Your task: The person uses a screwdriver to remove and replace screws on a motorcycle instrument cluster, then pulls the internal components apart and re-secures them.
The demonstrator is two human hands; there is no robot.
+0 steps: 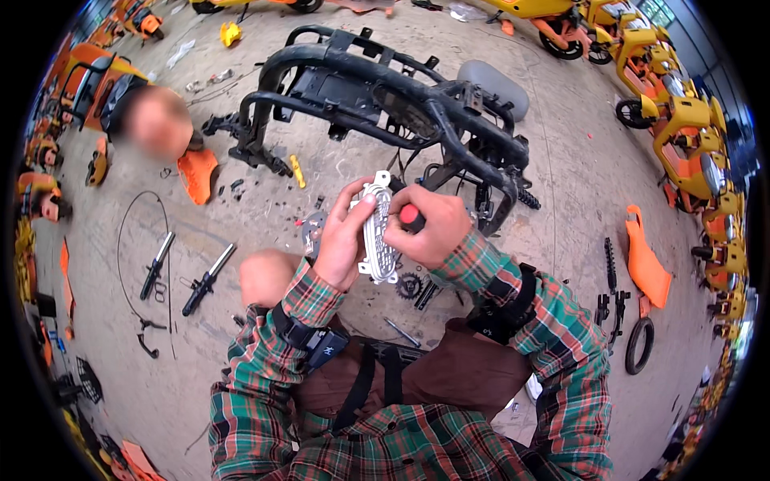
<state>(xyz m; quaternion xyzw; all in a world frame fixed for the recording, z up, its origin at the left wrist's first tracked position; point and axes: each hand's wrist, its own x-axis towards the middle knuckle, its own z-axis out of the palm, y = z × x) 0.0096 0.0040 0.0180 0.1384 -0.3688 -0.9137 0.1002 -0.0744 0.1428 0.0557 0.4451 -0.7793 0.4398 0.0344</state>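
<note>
My left hand (341, 244) is wrapped around a long oval silver-white housing (379, 240), its thumb lying along the top side. The housing has a ribbed or patterned face and small mounting tabs with holes at both ends. From the right, my right hand (439, 228) grips a screwdriver (412, 217) with a black handle and red butt end. The handle points up toward me, and the fingers hide its shaft and tip. Right-hand fingertips are against or very close to the housing's right side. Both hands are over my lap, in front of a black frame.
A bare black scooter frame (353, 88) stands just ahead. Fork legs (210, 280) and a cable lie at left; a chainring (410, 286) lies below my hands. Orange panels (646, 260) and a black ring (639, 345) are at right. Yellow scooters (682, 144) line the edges. Another person is at upper left.
</note>
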